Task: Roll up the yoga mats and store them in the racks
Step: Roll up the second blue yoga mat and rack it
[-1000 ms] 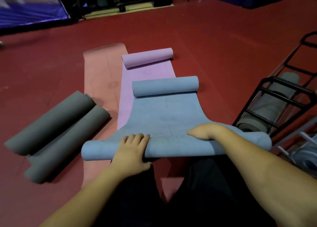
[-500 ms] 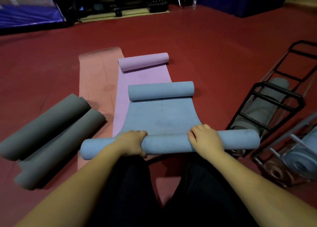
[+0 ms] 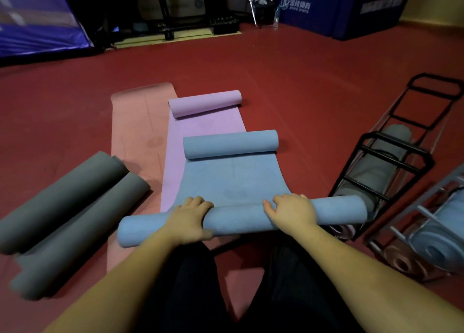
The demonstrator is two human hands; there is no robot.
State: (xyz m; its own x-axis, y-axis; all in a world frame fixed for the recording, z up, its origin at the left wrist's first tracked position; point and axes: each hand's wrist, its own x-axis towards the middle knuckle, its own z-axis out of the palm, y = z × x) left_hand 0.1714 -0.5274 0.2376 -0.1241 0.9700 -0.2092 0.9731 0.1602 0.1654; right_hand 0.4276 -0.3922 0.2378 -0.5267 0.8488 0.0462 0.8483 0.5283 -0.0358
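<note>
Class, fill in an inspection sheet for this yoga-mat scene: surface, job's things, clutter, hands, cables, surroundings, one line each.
Surface: red floor, partly covered by mats.
Job's things: blue mat curled at both ends, near roll under both hands; it lies on a purple mat whose far end is rolled; pink mat flat beneath; grey mat in two rolls at left; black rack at right holds a grey roll; a second rack holds more rolls.
Clutter: nothing seen.
Hands: left hand and right hand both grip the near roll.
Cables: nothing seen.
Surroundings: blue pads and dark equipment along the far wall.
</note>
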